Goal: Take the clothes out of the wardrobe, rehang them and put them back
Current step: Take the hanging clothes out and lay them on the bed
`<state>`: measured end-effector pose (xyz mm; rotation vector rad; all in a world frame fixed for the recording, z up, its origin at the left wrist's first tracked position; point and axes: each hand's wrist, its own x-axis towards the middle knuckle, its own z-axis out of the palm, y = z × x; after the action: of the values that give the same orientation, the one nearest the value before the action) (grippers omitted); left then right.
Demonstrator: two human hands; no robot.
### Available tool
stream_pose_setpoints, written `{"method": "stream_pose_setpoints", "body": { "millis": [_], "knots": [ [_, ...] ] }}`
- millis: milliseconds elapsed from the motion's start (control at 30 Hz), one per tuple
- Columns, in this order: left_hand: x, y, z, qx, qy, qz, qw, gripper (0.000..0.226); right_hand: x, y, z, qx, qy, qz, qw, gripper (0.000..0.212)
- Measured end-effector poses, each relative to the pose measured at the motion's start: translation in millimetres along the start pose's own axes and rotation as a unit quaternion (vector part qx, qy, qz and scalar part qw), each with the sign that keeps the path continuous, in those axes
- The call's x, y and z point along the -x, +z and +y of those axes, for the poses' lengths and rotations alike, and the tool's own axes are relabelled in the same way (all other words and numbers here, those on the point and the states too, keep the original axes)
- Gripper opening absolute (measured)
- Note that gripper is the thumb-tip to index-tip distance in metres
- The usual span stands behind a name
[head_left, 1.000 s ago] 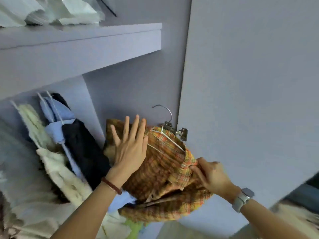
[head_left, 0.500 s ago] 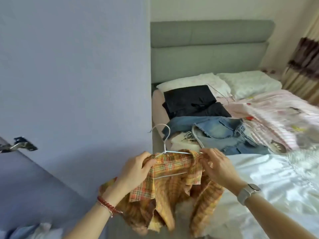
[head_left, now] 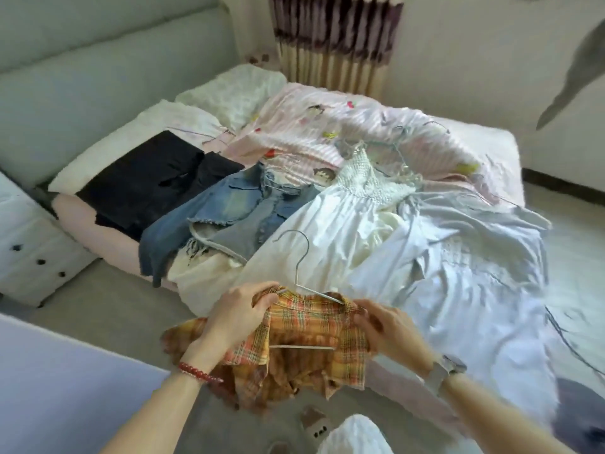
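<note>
Plaid shirt [head_left: 304, 335] on hanger [head_left: 302, 273], held above the bed [head_left: 425, 152].
Your left hand [head_left: 239, 309] and right hand [head_left: 389, 329] each close their fingers on one shoulder of the shirt.

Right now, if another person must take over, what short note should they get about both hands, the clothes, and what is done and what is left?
Left hand: grips the left shoulder of the plaid shirt.
Right hand: grips its right shoulder.
The shirt hangs on a metal hanger, held in the air in front of the bed.
Done: this shirt is out of the wardrobe. On the bed lie a black garment, a denim piece, a white dress and a pale blue garment.
Left: straighten the shirt on its hanger, rehang the others, and return all to the wardrobe.
</note>
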<state>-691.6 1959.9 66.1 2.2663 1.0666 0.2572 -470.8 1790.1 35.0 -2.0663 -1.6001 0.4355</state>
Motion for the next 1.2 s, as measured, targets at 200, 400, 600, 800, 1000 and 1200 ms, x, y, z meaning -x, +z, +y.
{"method": "stream_pose_setpoints", "body": {
  "millis": [200,400,600,800,1000,1200],
  "knots": [
    [-33.3,38.0,55.0,0.054,0.103,-0.108,0.987,0.029,65.7,-30.0,14.1,0.085,0.172,0.191,0.963,0.026],
    [-60.3,63.6,155.2,0.135,0.216,-0.123,0.959,0.029,100.0,-106.3,34.2,0.199,0.236,0.386,0.869,0.036],
    [-110.5,62.3,256.2,0.215,0.280,-0.068,0.933,0.026,82.8,-207.1,69.7,0.260,0.235,0.469,0.811,0.052],
    [-211.0,72.5,335.8,0.249,0.292,0.013,0.923,0.024,0.4,-311.8,131.7,0.292,0.139,0.516,0.793,0.039],
    [-356.4,154.1,386.5,0.151,0.218,0.024,0.964,0.028,-88.2,-345.1,280.6,0.270,0.152,0.395,0.865,0.034],
    [-448.5,279.8,383.9,0.035,0.140,0.000,0.990,0.031,-141.2,-292.1,447.2,0.175,0.268,0.245,0.915,0.028]
  ]
}}
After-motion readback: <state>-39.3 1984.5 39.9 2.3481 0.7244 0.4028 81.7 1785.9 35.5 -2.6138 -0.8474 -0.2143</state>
